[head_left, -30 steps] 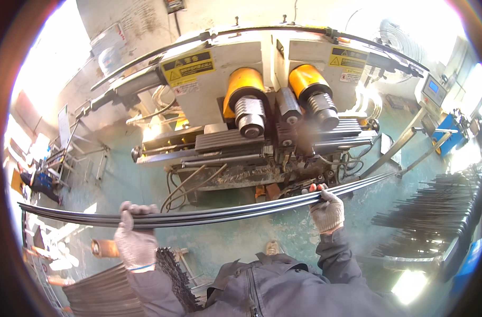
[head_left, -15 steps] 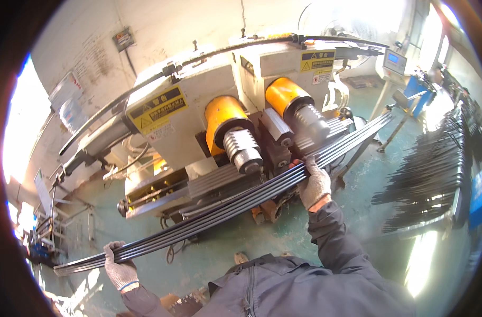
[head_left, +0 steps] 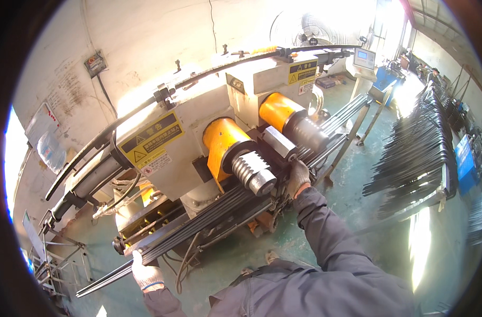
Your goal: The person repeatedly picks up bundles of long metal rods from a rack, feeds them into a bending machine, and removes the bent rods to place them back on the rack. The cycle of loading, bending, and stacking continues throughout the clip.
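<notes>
Several long dark metal bars (head_left: 196, 226) lie slantwise across the front of a cream-coloured machine (head_left: 191, 153), reaching from lower left to upper right. Near their left end my gloved left hand (head_left: 147, 273) is closed around the bundle. My gloved right hand (head_left: 298, 179) grips the bars at about mid-length, its fingers partly hidden, close to a metal block (head_left: 278, 142). Above the bars jut two orange cylinders (head_left: 228, 144) (head_left: 282, 110) with ribbed metal ends. The left ribbed end (head_left: 254, 171) hangs just over the bundle and hides part of it.
A large stack of dark rods (head_left: 410, 158) rests on a rack at the right. A control box with a screen (head_left: 363, 58) stands at the machine's far right. Below the bars hangs a looped cable (head_left: 184, 267). A metal frame stand (head_left: 56, 259) is at the left.
Both hands have carried the bars forward, away from my body and in against the machine beneath the ribbed ends. The view has turned a little toward the right.
</notes>
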Demonstrator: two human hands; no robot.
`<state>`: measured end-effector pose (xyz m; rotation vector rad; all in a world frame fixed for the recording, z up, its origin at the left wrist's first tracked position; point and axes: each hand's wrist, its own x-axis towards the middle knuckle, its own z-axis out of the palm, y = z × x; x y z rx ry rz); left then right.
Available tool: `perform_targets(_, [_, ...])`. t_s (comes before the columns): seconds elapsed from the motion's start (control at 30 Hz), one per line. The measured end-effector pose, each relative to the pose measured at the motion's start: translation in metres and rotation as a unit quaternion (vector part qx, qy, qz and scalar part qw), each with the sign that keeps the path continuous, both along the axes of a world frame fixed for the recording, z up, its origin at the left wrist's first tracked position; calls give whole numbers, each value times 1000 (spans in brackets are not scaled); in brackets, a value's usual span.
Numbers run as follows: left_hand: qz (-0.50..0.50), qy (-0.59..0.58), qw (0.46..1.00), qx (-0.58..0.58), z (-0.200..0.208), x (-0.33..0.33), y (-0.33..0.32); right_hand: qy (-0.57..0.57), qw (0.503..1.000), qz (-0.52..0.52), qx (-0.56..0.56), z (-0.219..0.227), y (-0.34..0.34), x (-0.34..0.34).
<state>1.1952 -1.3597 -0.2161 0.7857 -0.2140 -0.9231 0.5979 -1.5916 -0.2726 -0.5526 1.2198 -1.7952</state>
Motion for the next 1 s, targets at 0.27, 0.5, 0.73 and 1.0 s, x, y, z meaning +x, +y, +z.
perform_targets(0.27, [-75, -23, 996, 36, 7, -51, -23, 442, 892, -57, 78, -29, 0, 7])
perform_targets(0.5, [-66, 72, 993, 63, 5, -94, -31, 176, 977, -26, 114, -11, 0, 16])
perform_targets(0.73, [-49, -53, 997, -7, -30, 26, -9, -74, 990, -23, 115, 42, 33, 20])
perform_targets(1.0, [-32, -10, 998, 51, -7, -74, -28, 54, 996, -2, 72, 42, 61, 24])
